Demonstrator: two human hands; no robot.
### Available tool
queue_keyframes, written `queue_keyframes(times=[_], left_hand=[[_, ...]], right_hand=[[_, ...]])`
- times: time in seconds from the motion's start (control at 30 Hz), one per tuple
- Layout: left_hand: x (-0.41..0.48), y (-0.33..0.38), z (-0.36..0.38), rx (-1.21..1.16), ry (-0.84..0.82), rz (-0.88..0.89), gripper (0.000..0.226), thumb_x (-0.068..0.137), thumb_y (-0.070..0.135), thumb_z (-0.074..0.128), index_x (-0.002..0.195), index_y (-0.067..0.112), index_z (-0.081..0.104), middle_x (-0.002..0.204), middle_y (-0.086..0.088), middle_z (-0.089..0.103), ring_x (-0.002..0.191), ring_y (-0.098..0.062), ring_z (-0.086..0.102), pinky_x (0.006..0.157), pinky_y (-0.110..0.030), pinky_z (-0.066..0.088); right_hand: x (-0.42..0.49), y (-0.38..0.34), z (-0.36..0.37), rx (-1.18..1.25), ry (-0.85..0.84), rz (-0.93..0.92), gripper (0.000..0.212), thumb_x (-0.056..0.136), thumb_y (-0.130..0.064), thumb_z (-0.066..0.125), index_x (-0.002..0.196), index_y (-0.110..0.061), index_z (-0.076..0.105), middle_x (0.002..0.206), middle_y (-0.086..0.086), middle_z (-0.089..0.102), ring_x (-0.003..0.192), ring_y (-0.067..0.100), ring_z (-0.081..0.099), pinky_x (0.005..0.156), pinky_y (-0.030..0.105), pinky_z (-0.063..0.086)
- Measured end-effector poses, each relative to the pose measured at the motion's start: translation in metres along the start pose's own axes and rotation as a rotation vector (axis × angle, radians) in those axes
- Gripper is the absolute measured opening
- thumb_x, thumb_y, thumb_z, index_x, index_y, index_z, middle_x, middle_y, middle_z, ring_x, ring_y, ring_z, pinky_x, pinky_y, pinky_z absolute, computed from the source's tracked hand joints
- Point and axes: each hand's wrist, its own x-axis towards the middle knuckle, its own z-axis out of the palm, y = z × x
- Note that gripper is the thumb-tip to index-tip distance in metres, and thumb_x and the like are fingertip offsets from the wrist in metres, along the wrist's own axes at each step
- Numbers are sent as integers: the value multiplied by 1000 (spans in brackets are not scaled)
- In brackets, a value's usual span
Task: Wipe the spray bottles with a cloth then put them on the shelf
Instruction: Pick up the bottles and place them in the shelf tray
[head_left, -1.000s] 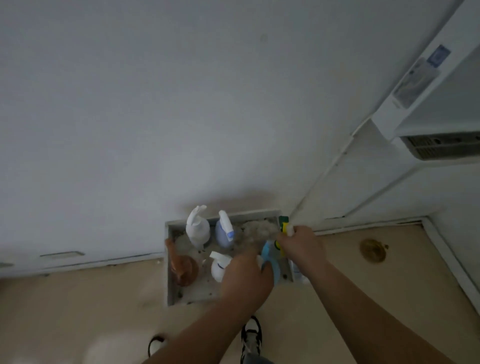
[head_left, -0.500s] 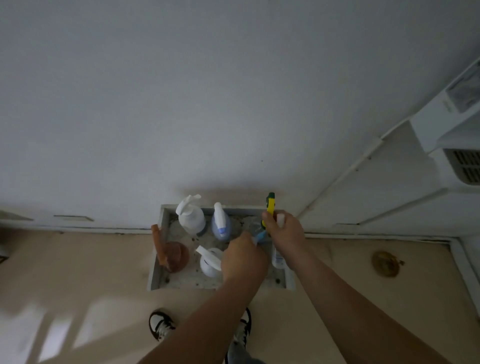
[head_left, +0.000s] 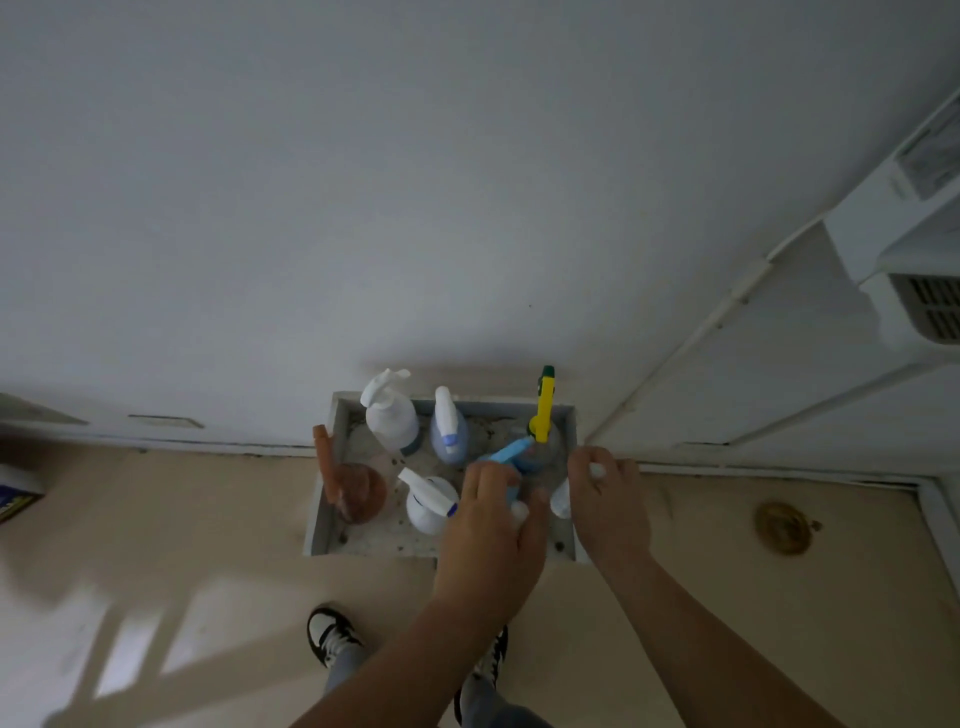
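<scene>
- Brown spray bottle (head_left: 361, 491) stands upright at the near left of the shelf (head_left: 374, 543), a low grey ledge against the far wall. Its trigger pokes out over the shelf's left rim.
- White spray bottle (head_left: 389, 418) stands at the far left of the shelf, just beside the lilac spray bottle (head_left: 449, 439) on its right.
- White-and-blue spray bottle (head_left: 428, 504) stands nearer than those two, just left of the left hand.
- Left hand (head_left: 493, 525) reaches down onto the shelf, fingers and thumb curled round the blue spray bottle (head_left: 511, 454), whose trigger points far and right.
- Yellow-trigger spray bottle (head_left: 543, 415) stands upright in the far right corner, close behind the blue one; whether they touch cannot be told.
- Right hand (head_left: 608, 506) is at the shelf's right edge, its curled fingers pinching a small white bottle (head_left: 561, 501).
- Brass floor drain (head_left: 784, 527) sits well to the right on the beige floor.
</scene>
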Motion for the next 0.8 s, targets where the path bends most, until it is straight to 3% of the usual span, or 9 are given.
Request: queue_keyframes(times=[0.07,0.13,0.23,0.3,0.37,0.47,0.6,0.7,0.8], left_hand=[[-8,-12,6,13,-84,26,28,102,40,51,80,24,48,79,7,52,67,-10,52,55,-19,43],[-8,-22,18,84,-169,-10,38,103,49,42,74,24,46,75,4,51,65,-10,51,61,-35,50],[-2,-36,35,349,-248,48,53,101,61,24,83,25,59,87,4,56,84,-17,55,71,-39,53],[-1,-49,43,489,-313,67,59,100,63,13,95,30,63,95,6,55,91,-16,54,68,-36,51],[1,-63,54,548,-391,58,58,100,63,9,107,37,60,102,8,55,95,-16,57,63,-33,47],[7,-69,57,390,-399,-104,50,97,67,30,106,34,66,110,6,52,93,-19,62,72,-35,53],[14,-69,61,307,-362,-217,34,99,51,54,115,26,71,124,1,54,103,-22,63,88,-40,55],[19,-68,66,281,-353,-273,29,99,38,58,121,22,68,130,-2,52,106,-23,62,92,-37,54],[24,-67,71,297,-368,-269,24,98,25,59,121,22,67,128,-3,58,107,-22,64,93,-32,53]], right_hand=[[1,-9,1,101,-28,96,40,104,-30,32,96,-12,67,100,15,70,86,39,60,72,35,36],[0,-6,9,-2,57,102,48,105,-51,38,76,-22,62,88,12,71,91,36,62,75,37,42],[-6,-16,5,83,-31,217,42,105,-53,49,84,-20,64,84,8,69,82,26,67,75,40,58],[-11,-17,4,159,-98,316,32,104,-48,54,90,-19,62,84,7,68,75,23,67,69,39,60],[-11,-10,8,188,-140,305,19,103,-44,60,95,-28,64,95,8,72,84,22,70,79,46,62],[-5,-2,14,157,-181,269,20,101,-46,62,111,-31,68,116,5,71,101,22,69,90,48,61],[6,2,14,99,-243,313,30,105,-37,54,132,-26,62,129,9,67,107,28,68,91,52,61],[9,2,10,51,-218,303,39,105,-32,54,143,-22,59,140,8,63,114,25,63,82,38,58],[7,-4,3,-42,-180,228,41,102,-29,61,142,-16,60,141,9,63,124,28,60,94,32,49]])
